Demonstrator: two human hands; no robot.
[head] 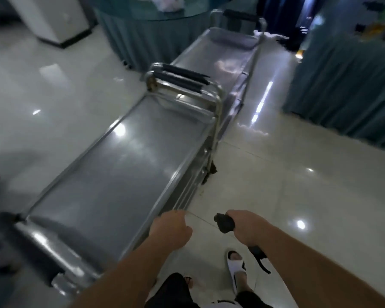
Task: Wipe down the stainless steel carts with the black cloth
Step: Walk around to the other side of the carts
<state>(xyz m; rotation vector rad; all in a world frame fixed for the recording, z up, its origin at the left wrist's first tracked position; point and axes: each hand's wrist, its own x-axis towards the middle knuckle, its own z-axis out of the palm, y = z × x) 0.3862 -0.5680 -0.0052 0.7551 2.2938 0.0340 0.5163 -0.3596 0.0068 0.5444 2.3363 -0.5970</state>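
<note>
So the cloth (225, 224) is bunched up in the right hand (247, 227), fingers curled round it, one black end poking out front and a tail hanging below the wrist. The near cart (111, 174) sits to the left and ahead of that hand, its long top running away from the person toward the upper right. The left hand (171, 230) is actually closer to it, a loose fist holding nothing, right by the cart's near right edge, can't tell if it's touching. I'd guess the cloth hand has to cross left over that edge to wipe.

Top is bare shiny steel, with black-gripped handles (182, 78) at the far end. A second cart (229, 56) lines up behind it. Glossy tile floor (298, 185), teal-skirted table (342, 85) on the right, another up top. White slipper (236, 263) below.
</note>
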